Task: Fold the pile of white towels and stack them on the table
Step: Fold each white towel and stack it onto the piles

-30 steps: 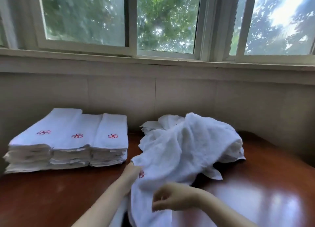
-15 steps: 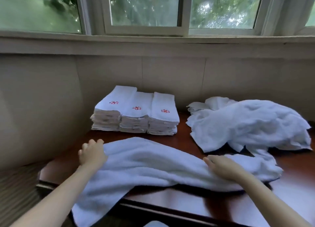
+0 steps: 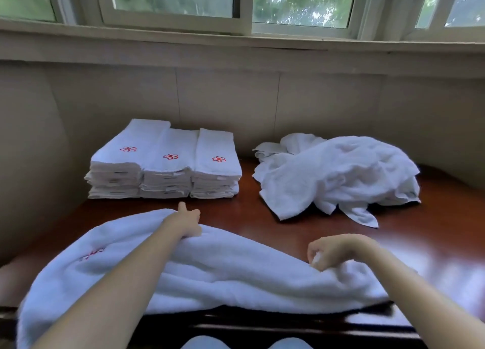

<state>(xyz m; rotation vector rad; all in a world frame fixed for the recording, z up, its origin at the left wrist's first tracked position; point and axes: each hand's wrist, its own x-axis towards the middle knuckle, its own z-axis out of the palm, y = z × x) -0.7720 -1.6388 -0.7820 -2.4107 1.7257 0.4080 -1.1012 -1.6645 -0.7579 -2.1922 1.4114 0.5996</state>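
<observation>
A white towel (image 3: pixel 223 272) with a red emblem lies stretched across the near edge of the wooden table (image 3: pixel 262 217), its left end hanging over the front. My left hand (image 3: pixel 185 221) rests on the towel's far edge near the middle, thumb up. My right hand (image 3: pixel 332 251) pinches the towel's right end in closed fingers. Behind, at the left, stand three side-by-side stacks of folded towels (image 3: pixel 165 162) with red emblems. At the back right lies the crumpled pile of white towels (image 3: pixel 338 175).
A beige wall (image 3: pixel 262 99) runs behind the table under a window sill (image 3: pixel 236 41). The wall also closes in the table's left side. The dark front edge of the table (image 3: pixel 288 325) is just below the towel.
The towel has been pulled out of the pile and laid along the near edge. My left hand moved right to the towel's middle. My right hand closed on its right end.
</observation>
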